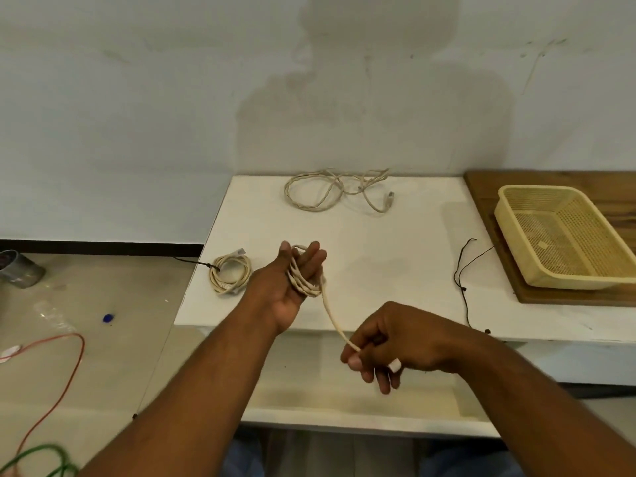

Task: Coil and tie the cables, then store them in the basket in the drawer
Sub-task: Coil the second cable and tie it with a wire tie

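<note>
A beige cable (331, 315) is wound in several turns around the fingers of my left hand (292, 287), which is held up over the white table (395, 256). Its free end runs down to my right hand (389, 342), whose fingers pinch it near the table's front edge. A coiled beige cable (230, 274) lies on the table's left side. A loose beige cable (335, 191) lies uncoiled at the back of the table. The yellow mesh basket (509, 232) stands at the right on a wooden board (481, 194). An open white drawer (361, 404) shows below my arms.
A thin black tie (463, 280) lies on the table's right part, another black tie (192, 262) by the coiled cable. On the floor at left are red (74, 366) and green (38, 456) cables, a blue cap (108, 318) and a metal can (17, 268).
</note>
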